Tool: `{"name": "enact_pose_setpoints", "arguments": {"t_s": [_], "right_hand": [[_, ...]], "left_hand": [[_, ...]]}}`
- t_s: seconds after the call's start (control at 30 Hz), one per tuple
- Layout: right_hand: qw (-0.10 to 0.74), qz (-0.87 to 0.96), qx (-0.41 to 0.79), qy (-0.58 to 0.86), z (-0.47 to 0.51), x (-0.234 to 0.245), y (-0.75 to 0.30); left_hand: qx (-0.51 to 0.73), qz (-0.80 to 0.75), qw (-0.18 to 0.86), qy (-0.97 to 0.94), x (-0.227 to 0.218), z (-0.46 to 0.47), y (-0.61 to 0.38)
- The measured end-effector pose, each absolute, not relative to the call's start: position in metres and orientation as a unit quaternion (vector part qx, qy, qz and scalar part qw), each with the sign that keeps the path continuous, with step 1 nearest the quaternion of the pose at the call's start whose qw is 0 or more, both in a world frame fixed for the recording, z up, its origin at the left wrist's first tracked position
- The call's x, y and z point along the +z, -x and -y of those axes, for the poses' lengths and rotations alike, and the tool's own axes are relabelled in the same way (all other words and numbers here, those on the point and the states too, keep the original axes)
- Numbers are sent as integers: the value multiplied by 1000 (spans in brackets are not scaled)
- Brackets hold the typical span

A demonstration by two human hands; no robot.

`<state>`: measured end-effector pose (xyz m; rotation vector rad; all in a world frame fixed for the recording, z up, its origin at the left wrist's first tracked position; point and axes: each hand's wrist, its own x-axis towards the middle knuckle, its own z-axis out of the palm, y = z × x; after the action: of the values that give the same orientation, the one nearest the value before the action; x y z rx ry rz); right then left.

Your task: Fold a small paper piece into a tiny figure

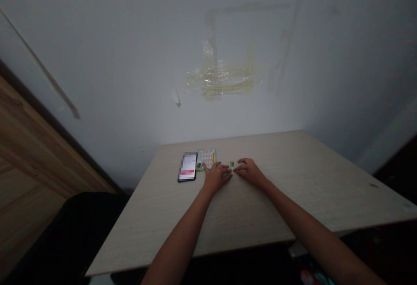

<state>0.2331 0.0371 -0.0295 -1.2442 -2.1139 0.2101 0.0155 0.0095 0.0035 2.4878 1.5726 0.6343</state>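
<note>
My left hand (215, 177) lies over the table with its fingers stretched to the right and its thumb spread over the lower edge of a printed card or booklet (208, 156). My right hand (250, 172) comes in from the other side, fingers extended and a little apart. Between the fingertips of both hands is a small flat piece (232, 164) with a green, yellow and dark picture. Part of it seems covered by the fingers, and I cannot tell whether they touch it. Neither hand visibly grips anything.
A phone (188, 167) with a lit, blurred screen lies left of the booklet. The pale wooden table (156, 215) backs onto a grey wall with old clear tape (224, 78). On the left stand wooden boards (29, 146) and a dark covered shape (78, 224).
</note>
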Motion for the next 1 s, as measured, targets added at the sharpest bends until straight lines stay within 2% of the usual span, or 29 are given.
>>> {"name": "enact_pose_setpoints", "arguments": {"t_s": [1.0], "right_hand": [[280,780,43,558,-44,-22,-220]], "left_hand": [[210,-513,72,-829,5,-10,-14]]}}
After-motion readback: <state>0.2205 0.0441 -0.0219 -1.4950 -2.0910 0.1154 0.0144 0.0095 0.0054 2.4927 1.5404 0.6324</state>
